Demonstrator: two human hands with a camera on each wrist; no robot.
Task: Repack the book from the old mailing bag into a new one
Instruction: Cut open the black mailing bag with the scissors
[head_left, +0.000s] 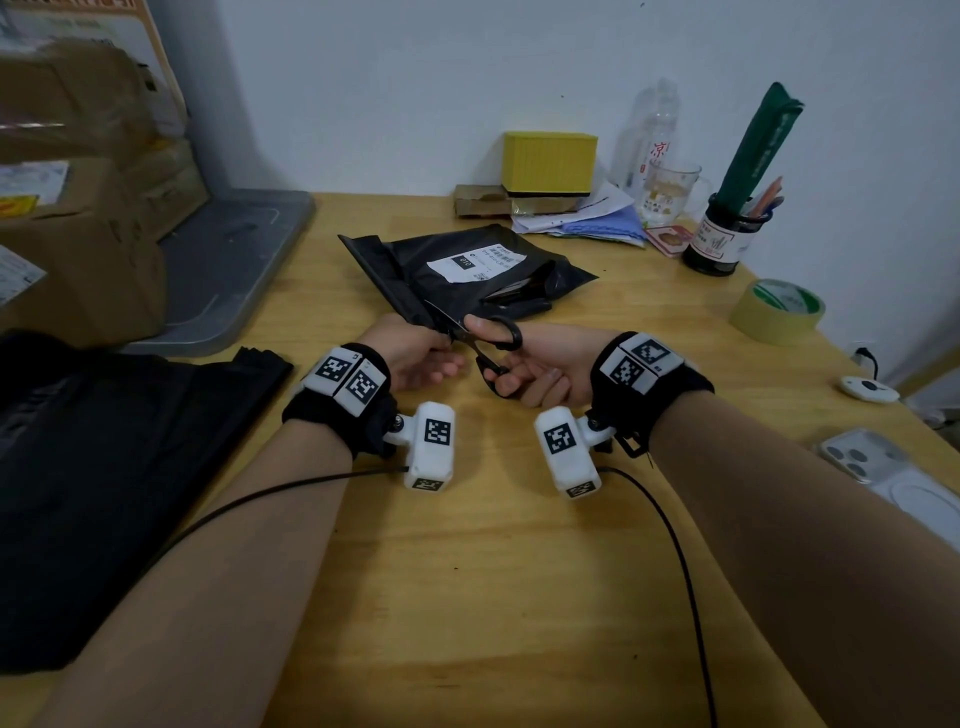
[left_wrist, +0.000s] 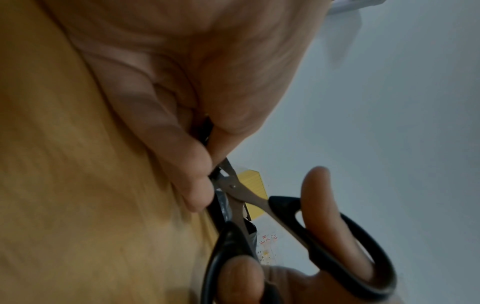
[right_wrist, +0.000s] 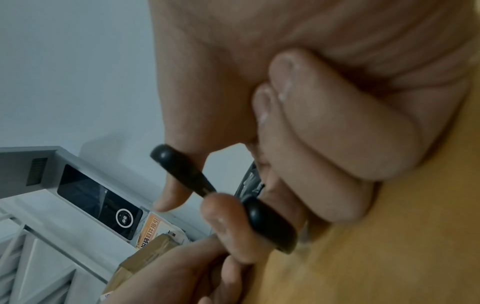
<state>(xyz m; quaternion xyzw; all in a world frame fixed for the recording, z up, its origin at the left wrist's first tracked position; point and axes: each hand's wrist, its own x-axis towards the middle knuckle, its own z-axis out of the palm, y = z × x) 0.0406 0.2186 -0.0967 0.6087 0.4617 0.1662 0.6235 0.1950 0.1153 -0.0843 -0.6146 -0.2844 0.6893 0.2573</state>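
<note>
Early stage, I judge: the old mailing bag (head_left: 467, 270) lies on the wooden table (head_left: 493, 571), white label up, and I'm only now cutting it open. The book isn't clearly visible; something dark and flat shows at the bag's right side, can't confirm. What I take for new bags (head_left: 130, 457), a black pile, sits at my left, untouched. Left to do: finish the cut, pull the book, slide it into a new bag, seal.

My left hand (head_left: 415, 353) is closed, pinching the bag's near edge. My right hand (head_left: 535, 369) grips the scissors (head_left: 480, 340), thumb and fingers through the black loops, blades part open at the bag's edge beside my left fingertips (left_wrist: 197, 185).
</note>
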